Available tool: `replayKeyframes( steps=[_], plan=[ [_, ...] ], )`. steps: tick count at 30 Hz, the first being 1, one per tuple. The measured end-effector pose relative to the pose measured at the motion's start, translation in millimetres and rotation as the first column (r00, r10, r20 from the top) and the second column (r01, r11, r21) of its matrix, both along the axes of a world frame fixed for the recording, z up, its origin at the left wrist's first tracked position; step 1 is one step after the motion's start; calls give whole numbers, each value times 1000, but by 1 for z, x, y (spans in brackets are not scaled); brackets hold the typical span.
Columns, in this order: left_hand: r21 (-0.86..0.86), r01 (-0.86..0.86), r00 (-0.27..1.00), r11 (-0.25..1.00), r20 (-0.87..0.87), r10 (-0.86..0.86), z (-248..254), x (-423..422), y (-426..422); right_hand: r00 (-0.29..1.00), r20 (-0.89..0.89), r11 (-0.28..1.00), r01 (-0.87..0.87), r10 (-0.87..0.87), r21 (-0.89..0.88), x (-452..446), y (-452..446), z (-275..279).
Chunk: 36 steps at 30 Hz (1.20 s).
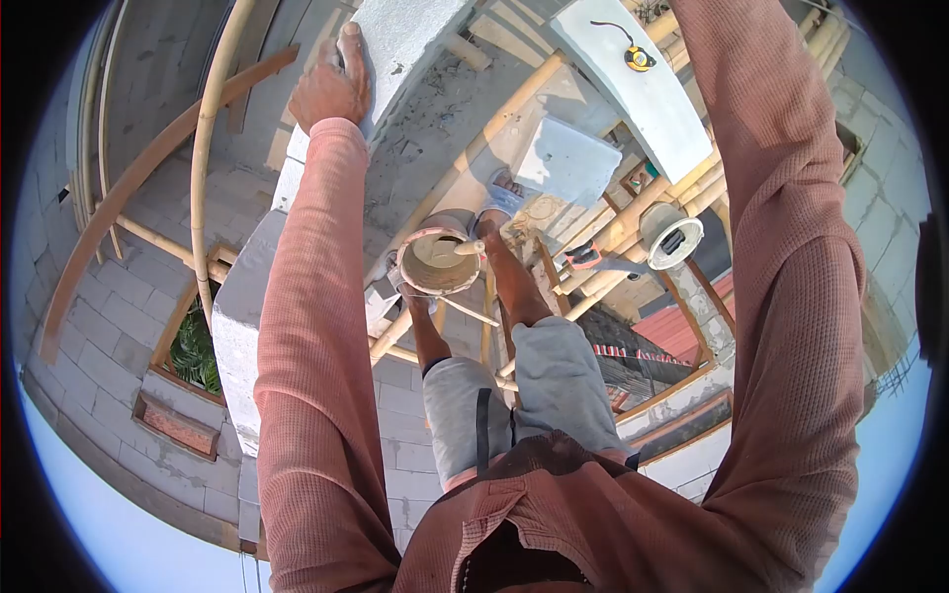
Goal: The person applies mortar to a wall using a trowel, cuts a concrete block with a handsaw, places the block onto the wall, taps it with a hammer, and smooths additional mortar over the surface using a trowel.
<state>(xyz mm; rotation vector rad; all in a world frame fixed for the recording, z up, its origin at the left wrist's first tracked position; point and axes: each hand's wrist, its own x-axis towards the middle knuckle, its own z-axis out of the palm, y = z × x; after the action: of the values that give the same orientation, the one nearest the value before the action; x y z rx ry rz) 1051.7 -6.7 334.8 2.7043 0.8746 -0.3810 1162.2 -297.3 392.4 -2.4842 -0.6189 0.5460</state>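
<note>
My left hand [334,84] rests at the edge of a pale block wall [395,49] at the upper left, its thumb and index finger stretched along the block and the other fingers bent. Nothing is seen held in it. The right arm in its reddish sleeve reaches up past the top edge, so my right hand is out of view. Between my legs stands a bucket [440,262] with wet grey mortar and a handle sticking out of it. A yellow and black tape measure [640,59] lies on a white block [643,94] at the upper right.
A whitish block [568,160] sits beside my foot. A handsaw [613,263] with a red and black handle lies near a second bucket [672,237] on bamboo poles [618,237]. An upright bamboo pole [206,148] and a curved plank [129,188] stand at the left.
</note>
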Motion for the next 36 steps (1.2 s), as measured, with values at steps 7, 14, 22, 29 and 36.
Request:
replayKeyframes(
  steps=[7, 14, 22, 29, 36],
  plan=[
    [42, 22, 1000, 999, -7, -22, 6, 1, -4, 1000, -3, 1000, 27, -27, 7, 8, -21, -2],
    [41, -57, 998, 998, -2, 57, 7, 2, -9, 1000, 0, 1000, 26, -26, 8, 16, -39, -6],
    [83, -10, 999, 997, 41, 7, -1, 0, -8, 999, -15, 999, 37, -37, 17, 13, -55, -3],
    [44, 10, 1000, 999, 29, -11, -4, -3, -1, 1000, -15, 1000, 11, -11, -4, 16, -47, -18],
    [46, -26, 999, 999, 34, 25, 7, 1, -13, 999, 36, 1000, 0, 1, -31, 22, -39, -24]
  ],
)
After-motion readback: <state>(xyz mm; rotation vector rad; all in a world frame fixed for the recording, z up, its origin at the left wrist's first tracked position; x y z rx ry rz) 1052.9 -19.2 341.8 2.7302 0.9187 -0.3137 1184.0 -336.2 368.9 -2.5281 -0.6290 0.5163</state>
